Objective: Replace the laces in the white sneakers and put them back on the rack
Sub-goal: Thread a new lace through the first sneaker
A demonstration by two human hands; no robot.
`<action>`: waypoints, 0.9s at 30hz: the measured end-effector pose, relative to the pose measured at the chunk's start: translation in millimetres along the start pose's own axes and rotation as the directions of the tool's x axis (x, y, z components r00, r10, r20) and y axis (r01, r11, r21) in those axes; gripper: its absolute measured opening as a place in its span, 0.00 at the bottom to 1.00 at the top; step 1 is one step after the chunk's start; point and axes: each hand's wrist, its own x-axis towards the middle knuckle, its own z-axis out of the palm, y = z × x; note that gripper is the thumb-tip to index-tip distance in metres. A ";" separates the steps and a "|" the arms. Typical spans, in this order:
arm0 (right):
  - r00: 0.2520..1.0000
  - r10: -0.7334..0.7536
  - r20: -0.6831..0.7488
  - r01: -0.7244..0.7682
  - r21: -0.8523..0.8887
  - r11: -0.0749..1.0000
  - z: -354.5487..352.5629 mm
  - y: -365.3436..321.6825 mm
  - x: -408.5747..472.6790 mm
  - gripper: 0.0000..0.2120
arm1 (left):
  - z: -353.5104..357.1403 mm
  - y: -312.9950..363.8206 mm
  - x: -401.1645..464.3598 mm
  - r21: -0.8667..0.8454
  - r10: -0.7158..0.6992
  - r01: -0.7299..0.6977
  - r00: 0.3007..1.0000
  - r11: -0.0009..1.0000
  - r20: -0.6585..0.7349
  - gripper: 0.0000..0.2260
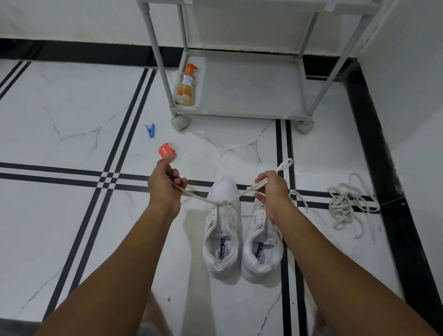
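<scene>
Head cam: L hand (166,188) & R hand (271,192) each pinch lace (201,198) ends, sneaker (221,227) between, below.

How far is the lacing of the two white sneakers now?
Done: old laces lie heaped on the floor. In hand: the left hand and right hand pull a new lace through the left sneaker's front eyelets. Left: its remaining eyelets, the right sneaker, then the rack.

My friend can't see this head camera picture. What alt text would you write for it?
Two hands, left hand and right hand, each grip an end of a white lace threaded through the front eyelets of the left sneaker. The right sneaker stands beside it; a pile of laces lies right, a grey rack behind.
</scene>
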 end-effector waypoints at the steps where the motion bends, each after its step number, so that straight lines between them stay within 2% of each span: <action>1: 1.000 -0.019 -0.008 0.019 -0.047 0.999 0.6 -0.4 0.7 0.11 | 0.9 0.0 0.6 0.131 0.047 -0.044 0.999 0.990 -0.016 0.10; 3: 0.998 -0.060 0.005 0.060 -0.233 0.971 3.1 1.4 2.3 0.11 | 0.6 -8.9 4.9 0.491 0.122 -0.124 0.992 0.862 0.037 0.12; 5: 0.992 -0.092 0.084 0.121 -0.485 0.866 4.4 4.4 3.6 0.09 | -1.1 -23.6 8.3 0.732 0.070 -0.123 0.992 0.670 0.103 0.23; 8: 0.977 -0.054 0.206 0.188 -0.713 0.676 6.4 7.9 -0.3 0.05 | -6.4 -40.9 5.1 0.902 -0.078 -0.052 0.993 0.429 0.094 0.34; 11: 0.975 -0.023 0.219 0.206 -0.873 0.442 8.5 10.1 -3.2 0.09 | -13.2 -56.4 -0.7 0.990 -0.039 -0.090 0.995 0.112 0.095 0.42; 12: 0.973 -0.072 0.218 0.229 -0.905 0.358 8.8 12.0 -2.6 0.12 | -14.6 -60.2 -2.5 0.991 -0.021 -0.121 0.992 0.062 0.123 0.40; 14: 0.950 -0.228 0.215 0.277 -0.916 0.290 7.9 14.4 -2.8 0.11 | -13.9 -64.4 -7.7 0.982 -0.070 -0.170 0.982 0.084 0.176 0.29; 16: 0.893 -0.391 0.220 0.371 -0.853 0.367 8.2 17.2 -5.4 0.10 | -14.3 -68.7 -12.2 0.976 -0.141 -0.211 0.966 0.062 0.218 0.18; 18: 0.849 -0.448 0.281 0.483 -0.756 0.442 14.4 21.1 -10.6 0.07 | -16.8 -76.7 -13.2 0.967 -0.139 -0.247 0.957 0.071 0.254 0.14; 20: 0.833 -0.384 0.398 0.547 -0.693 0.469 24.1 29.0 -18.6 0.06 | -20.7 -82.1 -13.2 0.959 -0.113 -0.251 0.957 0.131 0.266 0.12; 22: 0.829 -0.286 0.481 0.560 -0.701 0.442 32.7 42.8 -22.5 0.05 | -25.6 -82.2 -13.1 0.944 -0.077 -0.266 0.955 0.195 0.285 0.13; 25: 0.841 -0.215 0.497 0.541 -0.765 0.350 36.1 67.2 -21.8 0.05 | -32.5 -78.2 -9.1 0.912 -0.063 -0.300 0.942 0.279 0.329 0.10; 27: 0.856 -0.219 0.468 0.516 -0.796 0.317 36.2 74.5 -21.8 0.06 | -33.6 -76.2 -6.5 0.898 -0.107 -0.264 0.942 0.352 0.319 0.13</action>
